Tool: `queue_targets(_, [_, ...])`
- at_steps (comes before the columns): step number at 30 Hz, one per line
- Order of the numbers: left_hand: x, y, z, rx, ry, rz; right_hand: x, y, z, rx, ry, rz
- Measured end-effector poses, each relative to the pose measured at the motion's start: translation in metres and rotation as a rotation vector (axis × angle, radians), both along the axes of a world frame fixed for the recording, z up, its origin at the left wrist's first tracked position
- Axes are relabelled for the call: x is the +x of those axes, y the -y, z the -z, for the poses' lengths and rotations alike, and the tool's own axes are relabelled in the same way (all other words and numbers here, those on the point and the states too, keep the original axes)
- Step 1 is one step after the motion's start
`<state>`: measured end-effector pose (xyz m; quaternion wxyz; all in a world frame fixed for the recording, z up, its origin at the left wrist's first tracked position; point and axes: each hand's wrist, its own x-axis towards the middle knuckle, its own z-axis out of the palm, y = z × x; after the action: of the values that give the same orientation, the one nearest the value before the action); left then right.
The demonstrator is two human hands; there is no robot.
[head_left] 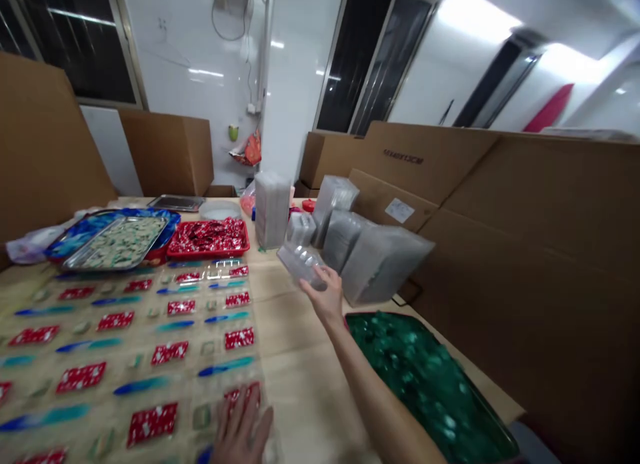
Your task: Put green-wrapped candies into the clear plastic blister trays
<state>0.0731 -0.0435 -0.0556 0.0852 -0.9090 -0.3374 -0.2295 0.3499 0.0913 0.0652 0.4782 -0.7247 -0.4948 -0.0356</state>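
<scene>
- Clear plastic blister (pixel 298 261) is raised above the table (pixel 300 364), towards its far edge, pinched between the right hand's (pixel 326 292) thumb and fingers.
- Left hand (pixel 241 429) lies loosely spread over filled blisters (pixel 123 364) at the table's near edge.
- Carton (pixel 480 211) along the right edge reads "X40X13CM", its first characters blurred; its white label (pixel 399 211) is illegible.
- Bagged stacks (pixel 386 263) stand between right hand and carton.
- Green packets (pixel 417 371) heap up beside the right forearm.
- Red tray (pixel 207 253) sits near the far edge.
</scene>
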Motion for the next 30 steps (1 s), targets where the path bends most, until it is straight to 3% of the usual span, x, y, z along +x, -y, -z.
queue_targets(6, [-0.003,0.021,0.025,0.097,-0.102,0.176,-0.05,0.095,0.061,-0.082,0.089,-0.062])
queue_targets(8, [-0.005,0.027,0.025,0.035,-0.139,0.171,-0.06,0.115,0.08,-0.154,0.17,-0.067])
queue_targets(11, [-0.005,0.032,0.014,-0.225,-0.235,0.167,-0.072,0.131,0.096,-0.276,0.283,-0.077])
queue_targets(14, [-0.003,0.033,-0.008,-0.516,-0.343,0.191,-0.075,0.134,0.091,-0.327,0.342,-0.118])
queue_targets(18, [0.003,0.034,-0.041,-0.662,-0.362,0.098,-0.063,0.129,0.064,-0.275,0.321,-0.183])
queue_targets(22, [0.01,0.037,-0.064,-0.713,-0.323,0.085,-0.042,0.12,0.04,-0.34,0.29,-0.543])
queue_targets(25, [0.014,0.041,-0.072,-0.738,-0.34,0.109,-0.033,0.111,0.032,-0.524,0.368,-0.715])
queue_targets(30, [0.012,0.044,-0.07,-0.707,-0.343,0.134,-0.026,0.092,0.022,-0.699,0.475,-0.774])
